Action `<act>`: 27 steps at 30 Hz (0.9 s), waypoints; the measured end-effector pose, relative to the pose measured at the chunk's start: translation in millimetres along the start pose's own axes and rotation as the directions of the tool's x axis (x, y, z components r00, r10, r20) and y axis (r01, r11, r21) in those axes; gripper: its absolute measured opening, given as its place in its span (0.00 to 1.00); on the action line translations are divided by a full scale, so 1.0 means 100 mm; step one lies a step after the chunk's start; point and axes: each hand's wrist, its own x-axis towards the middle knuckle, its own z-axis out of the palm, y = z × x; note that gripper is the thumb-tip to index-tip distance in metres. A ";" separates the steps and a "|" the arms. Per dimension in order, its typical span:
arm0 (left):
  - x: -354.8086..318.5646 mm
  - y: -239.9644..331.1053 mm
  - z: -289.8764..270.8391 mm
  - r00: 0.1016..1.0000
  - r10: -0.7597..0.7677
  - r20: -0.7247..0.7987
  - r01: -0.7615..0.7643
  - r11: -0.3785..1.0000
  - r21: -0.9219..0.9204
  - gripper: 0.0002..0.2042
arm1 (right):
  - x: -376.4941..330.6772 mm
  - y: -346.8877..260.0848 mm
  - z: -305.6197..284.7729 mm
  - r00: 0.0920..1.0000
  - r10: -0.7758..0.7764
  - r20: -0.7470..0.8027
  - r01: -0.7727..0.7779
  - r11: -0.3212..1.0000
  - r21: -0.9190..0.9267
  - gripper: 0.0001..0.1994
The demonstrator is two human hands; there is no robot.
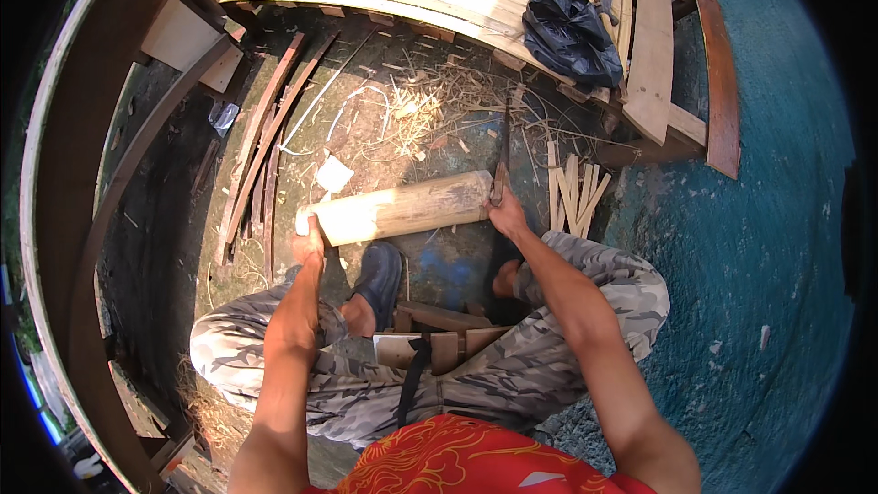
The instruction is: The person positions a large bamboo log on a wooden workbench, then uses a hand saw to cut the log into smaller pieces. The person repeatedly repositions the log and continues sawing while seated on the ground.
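Left hand (309, 242): gripping near end of bamboo log (398, 208).
Right hand (506, 216): clasping knife handle (499, 185), blade pressing log's far end.

Bare dirt ground (439, 142), centre frame. On it: bamboo log (398, 209) at centre, shavings (430, 96) above it, thin slats (261, 142) at left, split sticks (572, 192) at right, white scrap (334, 174) near the log.

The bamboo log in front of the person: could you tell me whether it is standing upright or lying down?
Lying down. The bamboo log rests sideways on the ground, left hand at one end, right hand at the other.
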 end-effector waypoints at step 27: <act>1.02 0.74 -0.71 0.970 0.227 0.088 -0.244 0.908 0.342 0.35 | -0.21 -0.97 1.02 0.732 -0.612 0.300 0.681 0.649 -0.338 0.10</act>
